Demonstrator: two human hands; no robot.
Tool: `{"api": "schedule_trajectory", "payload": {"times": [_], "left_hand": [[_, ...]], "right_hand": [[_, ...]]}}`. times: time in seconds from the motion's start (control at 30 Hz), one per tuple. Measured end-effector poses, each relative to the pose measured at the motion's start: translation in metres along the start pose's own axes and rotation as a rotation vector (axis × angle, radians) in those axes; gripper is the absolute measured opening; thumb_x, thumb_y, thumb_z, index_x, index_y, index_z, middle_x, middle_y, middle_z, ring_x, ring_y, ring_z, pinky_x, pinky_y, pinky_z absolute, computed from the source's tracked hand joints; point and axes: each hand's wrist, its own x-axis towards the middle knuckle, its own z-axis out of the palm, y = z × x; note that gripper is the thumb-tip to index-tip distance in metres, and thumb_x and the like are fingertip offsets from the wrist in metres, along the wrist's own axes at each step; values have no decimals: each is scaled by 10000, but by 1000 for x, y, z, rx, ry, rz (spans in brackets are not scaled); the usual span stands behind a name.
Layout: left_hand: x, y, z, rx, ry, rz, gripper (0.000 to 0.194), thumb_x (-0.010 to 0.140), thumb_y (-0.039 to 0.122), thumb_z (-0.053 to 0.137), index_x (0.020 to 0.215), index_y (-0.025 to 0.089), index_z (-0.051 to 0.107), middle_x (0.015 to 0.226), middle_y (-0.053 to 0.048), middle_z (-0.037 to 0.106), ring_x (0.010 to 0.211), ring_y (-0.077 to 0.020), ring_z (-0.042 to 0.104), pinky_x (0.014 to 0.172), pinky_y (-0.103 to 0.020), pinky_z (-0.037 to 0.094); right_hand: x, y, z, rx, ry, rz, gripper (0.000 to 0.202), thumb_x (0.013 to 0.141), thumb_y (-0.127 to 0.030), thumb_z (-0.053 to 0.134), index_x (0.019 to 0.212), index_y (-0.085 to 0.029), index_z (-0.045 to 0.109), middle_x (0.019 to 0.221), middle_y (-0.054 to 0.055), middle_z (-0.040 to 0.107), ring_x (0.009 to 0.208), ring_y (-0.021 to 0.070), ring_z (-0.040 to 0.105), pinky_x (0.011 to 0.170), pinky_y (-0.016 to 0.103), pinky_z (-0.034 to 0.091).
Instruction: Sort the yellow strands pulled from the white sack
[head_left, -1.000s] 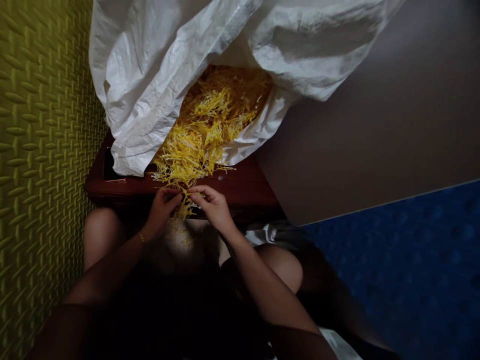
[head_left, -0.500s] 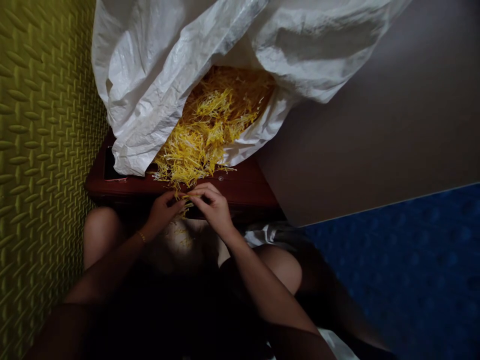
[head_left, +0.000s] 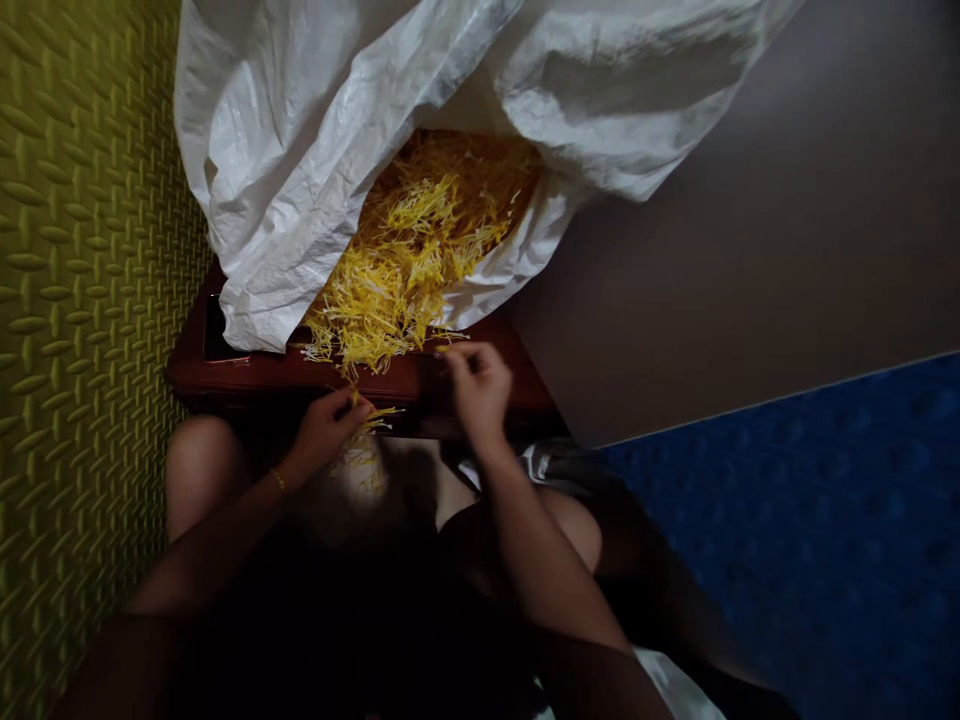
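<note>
My left hand is closed on a small bunch of thin yellow strands with pale tips, which stick out to the right of its fingers. To the right, my right hand has its fingers pinched together over the front of a dark red padded surface. A small yellow strand piece shows at its fingertips, partly hidden and dim. Just beyond both hands, a loose heap of yellow strands spills from the mouth of a white woven sack.
A dark phone-like slab lies on the red surface, partly under the sack. A yellow diamond-patterned panel rises on the left. At the right are a grey-brown board and blue textured flooring. Loose strands lie below my left hand.
My right hand has come away from the left, moving right and slightly up, with a yellow piece at its fingertips. My left hand stays almost in place, holding its bunch.
</note>
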Motion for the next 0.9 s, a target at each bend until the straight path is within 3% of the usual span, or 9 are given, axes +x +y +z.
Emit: {"api": "schedule_trajectory", "payload": {"times": [0.03, 0.1, 0.27, 0.33, 0.43, 0.57, 0.67, 0.77, 0.9], "left_hand": [[0, -1, 0, -13, 12, -5, 200, 754, 326, 554, 694, 138, 587, 640, 25, 544, 616, -84, 463, 625, -207, 369], [0, -3, 2, -36, 43, -22, 207, 763, 340, 544, 732, 143, 601, 676, 18, 568, 629, -85, 479, 633, -208, 376], [5, -8, 5, -36, 84, -30, 206, 759, 340, 548, 789, 150, 620, 729, 8, 593, 668, -94, 507, 668, -216, 394], [6, -10, 5, -23, 96, 4, 195, 755, 334, 554, 788, 153, 617, 718, 11, 582, 664, -95, 499, 658, -214, 393], [7, -10, 6, -11, 111, 25, 182, 738, 335, 578, 758, 154, 592, 670, 25, 543, 625, -89, 470, 612, -206, 377], [6, -8, 6, 0, 106, 24, 196, 722, 342, 600, 710, 151, 559, 628, 36, 501, 594, -83, 441, 575, -200, 356], [4, -4, 6, -8, 9, 3, 207, 726, 350, 589, 723, 144, 569, 668, 22, 542, 628, -93, 471, 609, -210, 374], [4, -1, 6, -18, -105, -28, 208, 704, 340, 600, 748, 138, 582, 719, 7, 581, 662, -107, 498, 647, -227, 393], [4, -1, 4, 14, -114, -22, 197, 681, 310, 617, 761, 134, 580, 743, 0, 586, 680, -110, 497, 661, -232, 394]], "right_hand": [[7, 3, -6, 58, 46, 60, 129, 764, -304, 563, 766, -176, 576, 683, -11, 587, 560, 99, 521, 542, 229, 417], [13, 5, -11, 191, 4, 138, 177, 763, -324, 563, 866, -181, 582, 699, -21, 604, 473, 68, 485, 466, 201, 377], [-17, -9, 9, 334, -463, 286, 270, 732, -329, 588, 952, -188, 655, 696, -13, 635, 520, 77, 535, 517, 218, 424], [-29, -16, 17, 368, -562, 355, 263, 726, -330, 588, 917, -179, 685, 651, -12, 634, 555, 87, 548, 580, 236, 445], [-36, -25, 21, 409, -581, 442, 292, 726, -368, 592, 927, -181, 690, 638, -9, 638, 572, 99, 550, 608, 251, 451], [-36, -29, 21, 368, -572, 451, 267, 615, -372, 709, 803, -183, 687, 613, -17, 617, 510, 91, 499, 518, 233, 425], [-34, -26, 21, 365, -486, 403, 213, 613, -359, 713, 731, -186, 671, 608, -20, 610, 496, 86, 481, 502, 229, 417], [-33, -22, 20, 365, -445, 373, 204, 634, -336, 701, 781, -196, 680, 654, -18, 635, 531, 91, 509, 544, 235, 431], [-32, -21, 21, 378, -397, 387, 226, 639, -320, 700, 827, -197, 682, 688, -16, 650, 569, 91, 537, 593, 239, 441]]}}
